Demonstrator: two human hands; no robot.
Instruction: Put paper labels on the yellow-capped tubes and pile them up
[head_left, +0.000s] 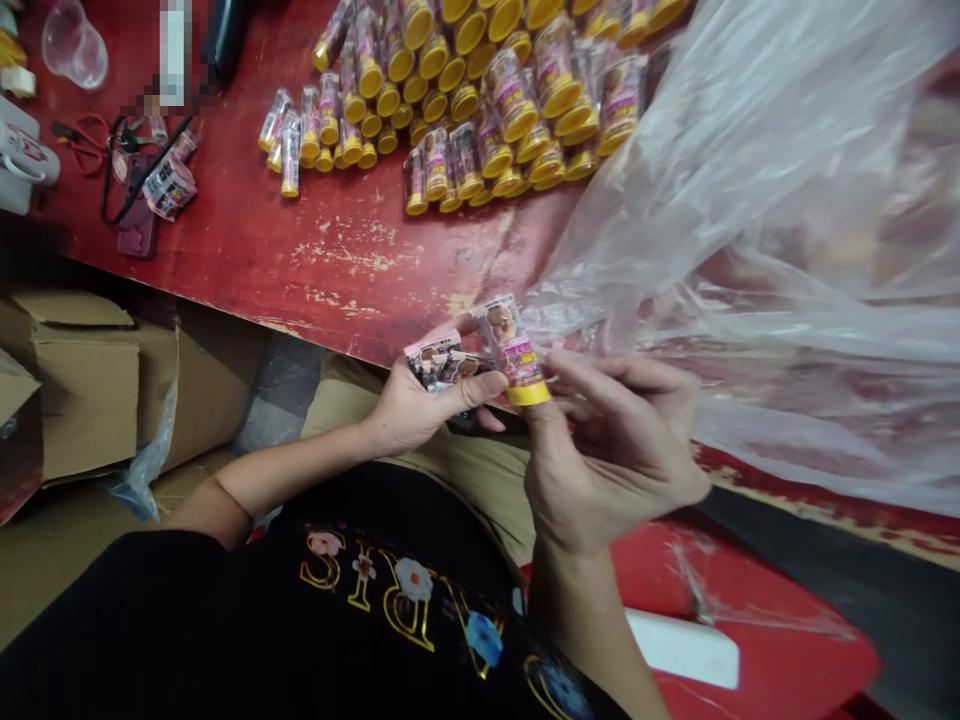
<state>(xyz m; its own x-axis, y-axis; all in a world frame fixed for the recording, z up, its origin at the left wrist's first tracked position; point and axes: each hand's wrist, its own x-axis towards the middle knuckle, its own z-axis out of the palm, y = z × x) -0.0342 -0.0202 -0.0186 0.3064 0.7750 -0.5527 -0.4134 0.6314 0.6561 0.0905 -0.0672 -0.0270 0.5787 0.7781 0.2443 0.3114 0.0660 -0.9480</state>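
My left hand (416, 405) is closed around a small stack of printed labels (442, 362), its thumb reaching to a clear tube. This tube (511, 350), with a printed label and a yellow cap at its lower end, leans slightly between my two hands. The thumb and index finger of my right hand (600, 450) pinch it near the yellow cap, while the other fingers are bent above the palm. Beyond my hands, many similar yellow-capped tubes (517, 100) lie heaped at the far side of the red table (337, 250).
Clear plastic sheeting (712, 200) covers the table's right side. A mug (28, 150), red scissors (86, 140), a phone (139, 215) and a bundle of labels (170, 187) are at the left. Cardboard boxes (86, 400) stand below left; a red stool (787, 620) is lower right.
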